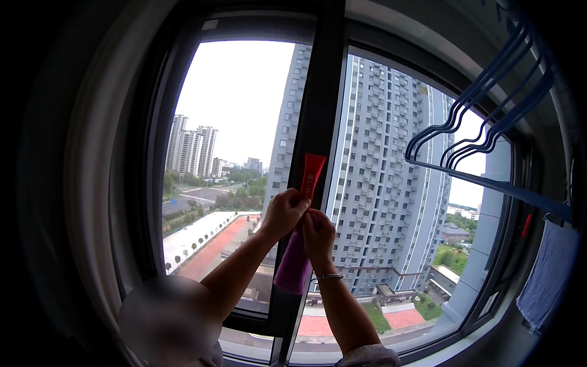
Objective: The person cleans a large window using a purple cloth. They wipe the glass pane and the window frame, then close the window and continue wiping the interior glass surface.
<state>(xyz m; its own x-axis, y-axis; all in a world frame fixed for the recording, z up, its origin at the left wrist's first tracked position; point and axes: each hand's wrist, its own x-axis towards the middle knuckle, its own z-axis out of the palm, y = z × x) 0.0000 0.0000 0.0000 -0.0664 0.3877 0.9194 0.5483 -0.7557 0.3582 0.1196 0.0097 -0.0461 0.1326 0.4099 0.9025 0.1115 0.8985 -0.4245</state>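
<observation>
Both forearms rise from the lower edge. The left hand (282, 214) and right hand (318, 235) each have their grip clamped on a red tube (312, 174), upright before the dark window frame (318, 104); a pink cloth (293, 266) hangs below them. Blue hangers (483, 122) hang upper right, tower blocks (391, 183) beyond the glass.

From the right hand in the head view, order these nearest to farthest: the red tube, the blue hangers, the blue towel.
1. red tube: held just above the right hand, against the window's centre post.
2. blue hangers: upper right, on the rail.
3. blue towel: far right edge, hanging from the rail.
</observation>
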